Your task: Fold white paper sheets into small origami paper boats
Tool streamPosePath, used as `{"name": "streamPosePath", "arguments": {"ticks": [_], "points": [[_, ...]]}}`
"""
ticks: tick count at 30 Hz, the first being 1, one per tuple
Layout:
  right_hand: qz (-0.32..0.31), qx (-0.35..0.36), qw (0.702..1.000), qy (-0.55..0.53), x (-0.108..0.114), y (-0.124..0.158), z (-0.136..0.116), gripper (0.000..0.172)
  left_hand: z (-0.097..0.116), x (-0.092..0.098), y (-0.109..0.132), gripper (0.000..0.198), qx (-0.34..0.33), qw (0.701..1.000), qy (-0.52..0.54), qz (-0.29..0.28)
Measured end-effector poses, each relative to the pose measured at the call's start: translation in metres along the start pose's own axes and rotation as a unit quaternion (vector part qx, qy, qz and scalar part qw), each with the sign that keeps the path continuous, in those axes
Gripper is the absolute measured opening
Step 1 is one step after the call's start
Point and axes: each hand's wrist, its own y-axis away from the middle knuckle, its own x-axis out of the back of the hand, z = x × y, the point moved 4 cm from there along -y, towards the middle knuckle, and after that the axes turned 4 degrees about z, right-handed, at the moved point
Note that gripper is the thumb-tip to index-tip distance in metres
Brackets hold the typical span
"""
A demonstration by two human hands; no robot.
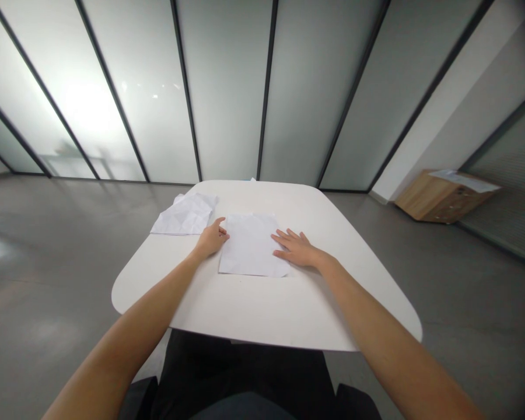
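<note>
1. White sheet [254, 248]: lies flat on the white table [266, 315], between both hands, near the table's middle. Its right edge is partly covered by fingers; low contrast with the tabletop makes the far edge faint.
2. Left hand [212, 240]: at the sheet's left edge. Index finger and thumb apart, other fingers curled, partly hidden; cannot tell whether any fingertip pinches the paper.
3. Right hand [296, 249]: palm down, fingers spread apart over the sheet's right edge.
4. Creased papers [186, 214]: left of the left hand, jutting past the table's edge; number of layers not readable.
5. Small white object [253, 179] at the far table edge: too small to identify.
6. Frosted panels [227, 87]: blurred shapes behind, lower left, unidentifiable.
7. Both forearms cut off by the frame.
</note>
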Motion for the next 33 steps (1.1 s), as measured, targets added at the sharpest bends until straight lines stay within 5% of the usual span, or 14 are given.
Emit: {"name": "streamPosePath", "arguments": {"ticks": [7, 12, 16, 19, 24, 30, 33], "points": [[0.012, -0.007, 1.000, -0.024, 0.006, 0.006, 0.023, 0.070, 0.000, 0.003, -0.003, 0.052, 0.000, 1.000, 0.001, -0.012], [0.118, -0.019, 0.991, -0.068, 0.011, 0.003, 0.035, 0.066, 0.004, 0.005, -0.003, 0.020, -0.017, 0.999, -0.028, -0.026], [0.198, -0.100, 0.969, -0.109, 0.010, -0.003, 0.031, 0.086, 0.009, 0.006, 0.000, 0.012, -0.035, 0.998, -0.048, -0.034], [0.215, -0.139, 0.959, -0.123, 0.007, -0.007, 0.023, 0.084, 0.012, 0.006, 0.001, 0.011, -0.059, 0.995, -0.077, -0.034], [0.222, -0.158, 0.955, -0.114, 0.006, -0.009, 0.015, 0.070, 0.013, 0.008, 0.001, 0.013, -0.071, 0.992, -0.100, -0.036], [0.197, -0.144, 0.966, -0.091, 0.008, -0.010, 0.015, 0.025, 0.012, 0.009, 0.000, 0.017, -0.058, 0.992, -0.095, -0.056], [0.202, -0.135, 0.966, -0.090, 0.008, -0.010, 0.015, 0.027, 0.009, 0.009, 0.000, 0.020, -0.057, 0.994, -0.085, -0.048]]}}
